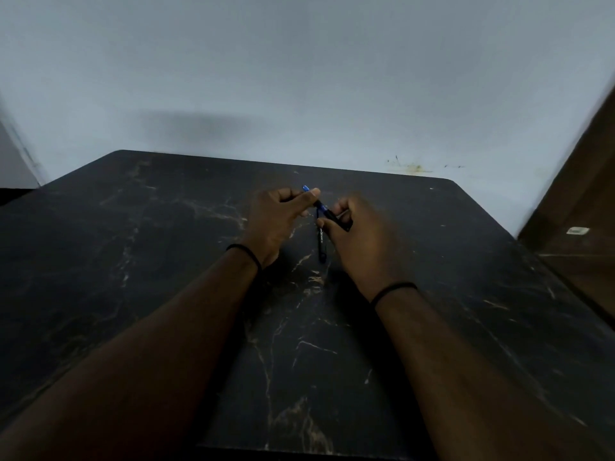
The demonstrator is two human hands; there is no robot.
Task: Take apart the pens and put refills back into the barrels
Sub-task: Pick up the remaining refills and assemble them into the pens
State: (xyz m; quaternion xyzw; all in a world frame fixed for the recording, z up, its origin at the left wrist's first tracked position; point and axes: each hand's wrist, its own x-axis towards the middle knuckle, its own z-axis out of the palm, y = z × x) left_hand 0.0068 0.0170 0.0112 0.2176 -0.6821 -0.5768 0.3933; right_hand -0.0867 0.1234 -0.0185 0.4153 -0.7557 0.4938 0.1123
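Black marble-patterned table point(166, 261) carried the work, set against a pale wall point(299, 78). Both hands were raised just above the table's far middle, gripping one pen point(324, 210) between them. The left hand point(276, 221) had its fingers curled round the blue-tipped end, thumb laid along the top. The right hand point(359, 234) pinched the black barrel end, fingers closed on it. A second pen point(321, 244), black with pale lettering, lay on the table directly under the held one, between the two hands. Whether the held pen had begun to separate could not be told; the joint was hidden by the fingers.

Risks, as judged: a sudden release at the joint could fling the refill or a small part off the table, where the dark surface would hide it. Twisting under a bent grip could kink the refill. A lowered wrist could knock the second pen and set it rolling.
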